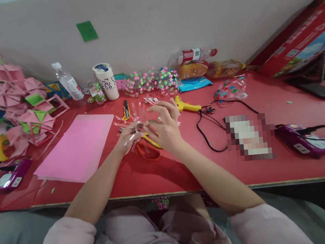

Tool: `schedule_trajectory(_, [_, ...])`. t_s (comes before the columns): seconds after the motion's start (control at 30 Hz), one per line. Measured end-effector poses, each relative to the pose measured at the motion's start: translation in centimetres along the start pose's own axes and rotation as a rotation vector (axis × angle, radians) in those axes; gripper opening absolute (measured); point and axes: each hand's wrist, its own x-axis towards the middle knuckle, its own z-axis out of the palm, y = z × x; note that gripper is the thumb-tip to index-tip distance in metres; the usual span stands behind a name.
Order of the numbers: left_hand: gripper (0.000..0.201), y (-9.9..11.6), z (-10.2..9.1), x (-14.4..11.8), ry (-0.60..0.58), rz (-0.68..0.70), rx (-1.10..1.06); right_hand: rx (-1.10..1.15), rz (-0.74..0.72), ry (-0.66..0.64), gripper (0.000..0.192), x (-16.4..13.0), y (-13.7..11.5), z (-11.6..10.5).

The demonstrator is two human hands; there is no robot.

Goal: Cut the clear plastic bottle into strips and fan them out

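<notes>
My left hand (pixel 127 137) holds a clear plastic piece with thin strips fanning out from it (pixel 141 110), closed around its near side. My right hand (pixel 167 127) meets it from the right, thumb and a finger pinched at its edge while the other fingers are raised and curled. Under the hands lie scissors with a red-orange loop handle (pixel 148 152) and a tool with a yellow handle (pixel 153 142), both partly hidden. Just behind the plastic is a yellow and black cutter (pixel 126 110).
A yellow glue gun (pixel 188 105) trails a black cable to a purple power strip (pixel 303 140). Pink paper sheets (pixel 76 148) lie left, beside folded paper shapes (pixel 8 90). Along the wall stand a water bottle (pixel 69 82), a white cup (pixel 107 83) and star-covered plastic (pixel 144 81).
</notes>
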Motion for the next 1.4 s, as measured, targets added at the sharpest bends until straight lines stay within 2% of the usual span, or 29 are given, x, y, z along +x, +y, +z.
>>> schedule_trajectory(0.17, [0.033,-0.1,-0.4,0.2,0.001,0.005,-0.046,0.051,-0.006,-0.06,0.008,0.2,-0.1,-0.3])
schedule_trajectory(0.37, [0.034,1.5,0.6,-0.2,0.091,-0.034,-0.065,0.062,-0.016,-0.052,0.008,0.2,-0.1,-0.5])
schedule_trajectory(0.47, [0.031,1.9,0.8,-0.3,0.096,-0.027,-0.061,0.109,0.021,0.011,0.008,0.1,-0.3,-1.1])
schedule_trajectory(0.63, [0.029,1.6,0.5,-0.1,0.099,-0.025,-0.057,0.145,0.187,0.178,0.012,0.3,-0.3,-1.9])
schedule_trajectory(0.7, [0.031,1.5,0.4,-0.1,0.104,-0.02,-0.043,0.197,0.207,0.188,0.012,0.6,0.0,-1.7])
schedule_trajectory(0.9, [0.038,1.0,0.0,0.0,0.063,0.028,-0.054,0.296,0.198,0.043,0.017,0.8,0.1,-1.1])
schedule_trajectory(1.17, [0.036,0.8,-0.2,0.1,0.086,0.043,-0.087,0.345,0.153,-0.023,0.014,0.4,-0.4,-0.9])
schedule_trajectory(1.4, [0.048,1.0,0.2,0.2,0.128,0.039,-0.099,0.421,0.089,-0.075,0.012,0.1,-1.0,-0.3])
